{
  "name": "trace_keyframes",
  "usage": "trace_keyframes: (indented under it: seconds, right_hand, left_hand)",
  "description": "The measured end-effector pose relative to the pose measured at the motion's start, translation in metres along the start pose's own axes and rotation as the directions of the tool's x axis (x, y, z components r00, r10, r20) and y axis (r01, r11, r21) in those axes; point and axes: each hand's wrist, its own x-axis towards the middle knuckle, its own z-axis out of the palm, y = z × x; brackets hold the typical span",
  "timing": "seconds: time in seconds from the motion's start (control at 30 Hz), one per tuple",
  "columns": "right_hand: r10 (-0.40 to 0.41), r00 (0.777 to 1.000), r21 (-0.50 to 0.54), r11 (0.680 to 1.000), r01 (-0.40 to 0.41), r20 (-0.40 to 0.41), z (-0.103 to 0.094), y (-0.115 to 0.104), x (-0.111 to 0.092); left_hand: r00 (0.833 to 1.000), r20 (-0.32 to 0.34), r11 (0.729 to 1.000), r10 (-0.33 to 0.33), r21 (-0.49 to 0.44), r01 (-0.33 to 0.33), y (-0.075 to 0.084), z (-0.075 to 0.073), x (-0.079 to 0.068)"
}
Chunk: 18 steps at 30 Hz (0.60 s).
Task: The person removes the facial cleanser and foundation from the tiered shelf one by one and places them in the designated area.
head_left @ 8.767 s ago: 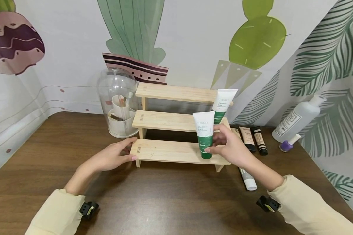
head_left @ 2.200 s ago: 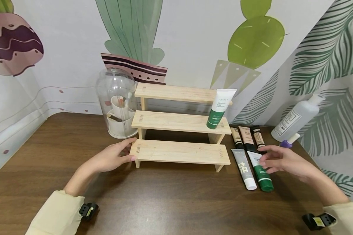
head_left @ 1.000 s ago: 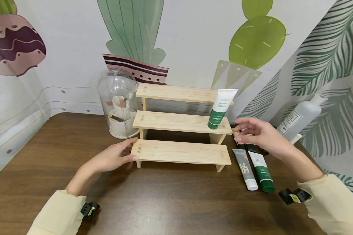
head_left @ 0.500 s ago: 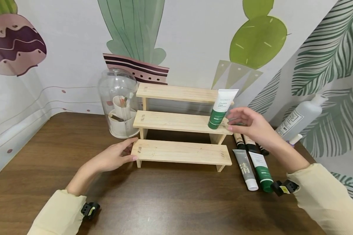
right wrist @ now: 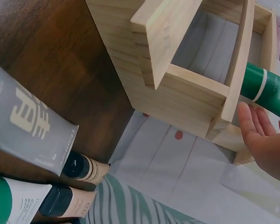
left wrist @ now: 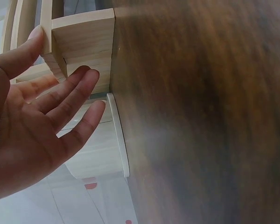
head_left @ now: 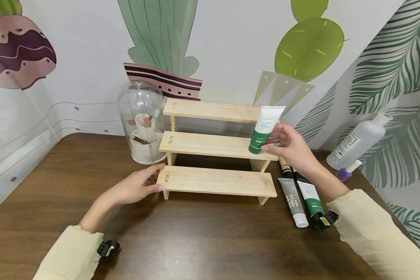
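My left hand (head_left: 134,186) holds the left end of the wooden three-tier stand (head_left: 213,181), thumb at the lowest board's front edge, index finger at its back corner. In the left wrist view the other fingers (left wrist: 70,102) spread loosely beside the stand's leg. A white-and-green squeeze tube (head_left: 260,138) stands on its cap, leaning slightly, at the middle board's right end. My right hand (head_left: 290,147) holds this tube from the right, thumb by the cap and fingers partly hidden behind it. The right wrist view shows the tube's green lower part (right wrist: 266,88) beside the fingertips.
Right of the stand lie a grey tube (head_left: 294,202), another green-and-white tube (head_left: 311,198) and small makeup tubes, partly hidden by my arm. Farther right are a clear bottle (head_left: 360,140) and purple nail polish (head_left: 344,174). A domed brush holder (head_left: 147,151) stands at left.
Earlier, my right hand set one green tube down on the table at right. It has since moved back left and up to the remaining tube on the middle board. My left hand has stayed put.
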Motion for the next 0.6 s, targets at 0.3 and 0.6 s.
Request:
trace_keyframes:
  seconds: [0.3, 0.6]
  right_hand:
    - [-0.014, 0.998, 0.023, 1.0, 0.015, -0.06, 0.0063, 0.0013, 0.0044]
    - [-0.031, 0.996, 0.022, 0.999, 0.033, -0.081, 0.0089, 0.003, 0.0058]
  left_hand:
    - [1.0, -0.003, 1.0, 0.008, -0.014, -0.009, -0.0004, 0.0005, -0.0001]
    - [1.0, -0.01, 1.0, 0.025, -0.008, -0.025, -0.0006, 0.0013, -0.0005]
